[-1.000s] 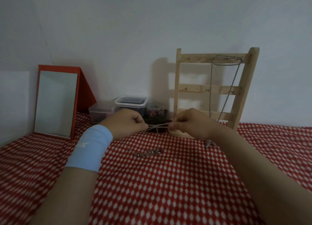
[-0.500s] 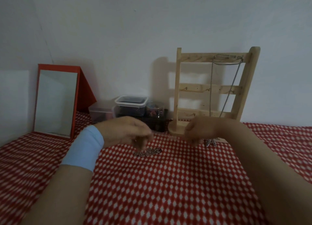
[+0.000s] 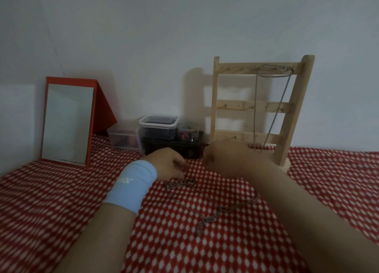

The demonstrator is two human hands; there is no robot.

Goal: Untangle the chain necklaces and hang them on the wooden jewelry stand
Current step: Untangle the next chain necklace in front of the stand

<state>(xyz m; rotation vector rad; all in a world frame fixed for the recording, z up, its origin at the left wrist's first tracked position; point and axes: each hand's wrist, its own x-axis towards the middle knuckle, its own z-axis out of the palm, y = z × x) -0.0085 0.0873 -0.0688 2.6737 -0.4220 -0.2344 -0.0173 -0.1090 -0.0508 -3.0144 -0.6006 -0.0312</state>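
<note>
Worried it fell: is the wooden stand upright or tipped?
Upright: the wooden stand rests on its base, a chain hanging from its top rail.

Carrying surface: a flat top under a red cloth printed with small white diamonds (image 3: pixel 51 201). What lies beneath the cloth is hidden.

Standing or lying on it:
1. Rectangular mirror in a red frame (image 3: pixel 67 123), far left, leaning back on its red prop.
2. Clear plastic lidded box (image 3: pixel 123 137), just right of the mirror.
3. Low black patterned case (image 3: pixel 174 149), touching that box.
4. Pale wooden ladder-shaped jewelry stand (image 3: pixel 233 105), on a round base, right of the case.
5. Small tangled clump of silver chain (image 3: pixel 181 183), just beside my left hand (image 3: pixel 168 164).
6. Long silver chain necklace (image 3: pixel 215 215), strung loosely alongside my right forearm.
</note>
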